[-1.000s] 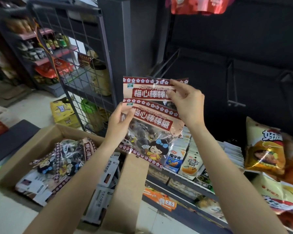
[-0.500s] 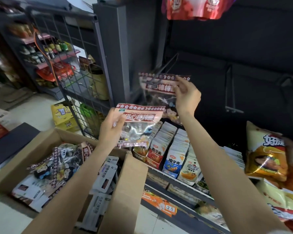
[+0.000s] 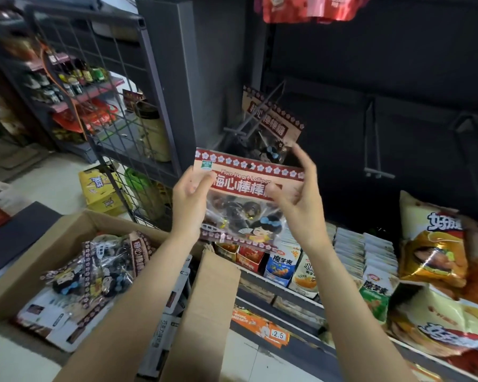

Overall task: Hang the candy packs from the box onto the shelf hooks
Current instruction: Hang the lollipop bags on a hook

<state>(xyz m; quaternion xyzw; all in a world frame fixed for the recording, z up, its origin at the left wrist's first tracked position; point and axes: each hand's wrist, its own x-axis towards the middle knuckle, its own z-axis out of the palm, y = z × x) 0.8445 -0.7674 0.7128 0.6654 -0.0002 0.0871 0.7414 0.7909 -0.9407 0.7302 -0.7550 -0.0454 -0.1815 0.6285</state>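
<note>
I hold a lollipop candy pack [image 3: 243, 194] with a red flowered header up in front of the dark shelf wall. My left hand [image 3: 189, 201] pinches its left edge. At its right side, my right hand [image 3: 298, 194] has the thumb on the front while the other fingers stand spread behind. A second identical pack [image 3: 273, 124] hangs tilted on the left wire hook [image 3: 249, 119] just above. The open cardboard box [image 3: 53, 252] at lower left holds several more packs [image 3: 105, 260].
Two bare wire hooks [image 3: 371, 139] stick out of the back wall to the right. Below them a shelf [image 3: 282, 288] carries snack sachets and large chip bags [image 3: 436, 244]. A wire grid rack [image 3: 108, 86] stands to the left. Red packs [image 3: 309, 8] hang overhead.
My right hand has let go of the pack it lifted; that pack now hangs on the hook. The right hand came down to the pack that my left hand raised.
</note>
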